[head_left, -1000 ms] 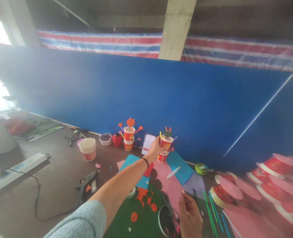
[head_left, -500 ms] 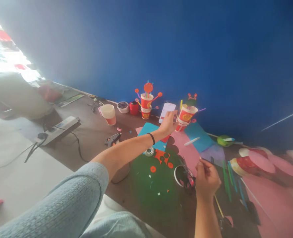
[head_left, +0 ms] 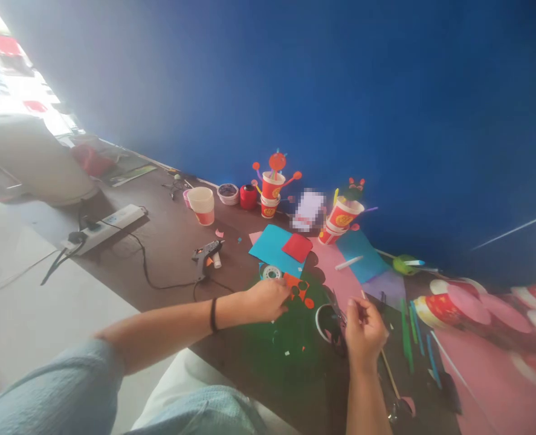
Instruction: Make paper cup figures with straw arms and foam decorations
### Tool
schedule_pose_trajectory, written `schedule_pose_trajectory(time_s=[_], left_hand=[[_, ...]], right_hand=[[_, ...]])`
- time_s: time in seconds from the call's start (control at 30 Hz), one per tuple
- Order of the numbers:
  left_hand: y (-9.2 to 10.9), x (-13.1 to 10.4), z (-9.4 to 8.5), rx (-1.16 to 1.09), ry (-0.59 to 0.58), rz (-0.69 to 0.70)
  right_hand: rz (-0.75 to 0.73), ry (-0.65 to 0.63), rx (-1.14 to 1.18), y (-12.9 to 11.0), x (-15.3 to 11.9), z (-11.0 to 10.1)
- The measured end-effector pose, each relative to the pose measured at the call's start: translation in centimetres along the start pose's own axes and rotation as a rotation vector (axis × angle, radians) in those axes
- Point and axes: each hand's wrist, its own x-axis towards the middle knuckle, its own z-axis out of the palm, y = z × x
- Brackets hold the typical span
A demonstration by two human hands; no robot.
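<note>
My left hand (head_left: 270,300) is closed, its fingertips pinched at the left edge of an orange paper scrap with round holes (head_left: 298,289). Whatever it may hold is hidden. A white tape roll (head_left: 272,273) lies just beyond it. My right hand (head_left: 366,329) is raised at the right of the green mat (head_left: 268,356), thumb and fingers pinched together. I cannot make out what is in them; a thin wooden stick (head_left: 390,373) runs behind this hand. Beside it are scissors (head_left: 338,311) and a white ring-shaped roll (head_left: 321,326). An orange paper disc (head_left: 309,303) lies between the hands.
Decorated paper-cup figures (head_left: 272,184) (head_left: 345,214) stand by the blue wall, with a phone (head_left: 308,210) between them. A glue gun (head_left: 206,254), its cord and a power strip (head_left: 107,226) are at the left. Blue paper (head_left: 272,248) and pink paper (head_left: 489,374) lie about.
My left hand has drawn back from beside the right cup figure, toward me and down to the orange paper. My right hand stays pinched in nearly the same place.
</note>
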Motion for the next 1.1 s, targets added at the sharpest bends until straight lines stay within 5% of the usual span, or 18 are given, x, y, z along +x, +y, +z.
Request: schedule_pose_trajectory(time_s=[0.13, 0.37, 0.57, 0.77, 0.93, 1.1], left_hand=[[-1.0, -2.8, 1.1, 0.129, -0.067, 0.049], [-1.0, -2.0, 1.8, 0.034, -0.07, -0.049], [-2.5, -2.5, 2.3, -0.183, 0.017, -0.061], [-4.2, -4.0, 1.1, -0.457, 0.146, -0.136], [-4.3, -4.9, 0.0, -0.544, 0.107, -0.136], [-4.2, -5.1, -0.5, -0.556, 0.15, -0.123]], right_hand=[[-0.089, -0.108, -0.008, -1.7, -0.7, 0.2], [-0.248, -0.249, -0.046, -4.5, -2.5, -1.0], [-0.14, -0.381, -0.045, -4.4, -6.6, -1.7], [-0.318, -0.606, -0.127, -6.5, -8.9, -0.1], [-0.549, -0.859, -0.239, -8.6, -9.5, 1.6], [-0.599, -0.876, -0.265, -7.1, -9.5, -0.7]])
